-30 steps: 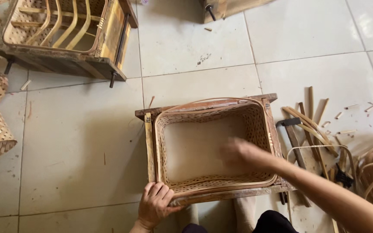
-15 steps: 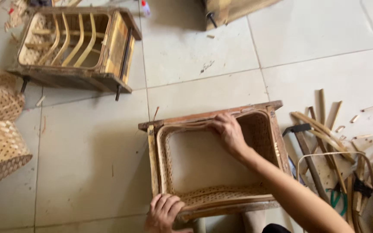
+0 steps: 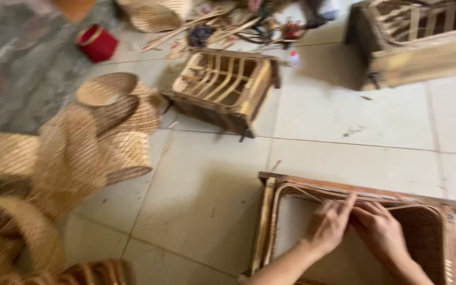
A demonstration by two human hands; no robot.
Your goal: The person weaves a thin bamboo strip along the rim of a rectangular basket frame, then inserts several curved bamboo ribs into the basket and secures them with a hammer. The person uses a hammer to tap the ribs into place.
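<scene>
Pinching the thin cane strip (image 3: 339, 196) along the woven basket's (image 3: 428, 237) twelve-o'clock rim, keep your left hand (image 3: 329, 224) and right hand (image 3: 380, 232) close together, fingers curled tight.

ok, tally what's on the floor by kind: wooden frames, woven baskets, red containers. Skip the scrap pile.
Wooden frames: 3, the one under both hands, a slatted one, one at top right
Woven baskets: about 6, blurred and overlapping, pile at left, one at top
Red containers: 1
Total: about 10
</scene>
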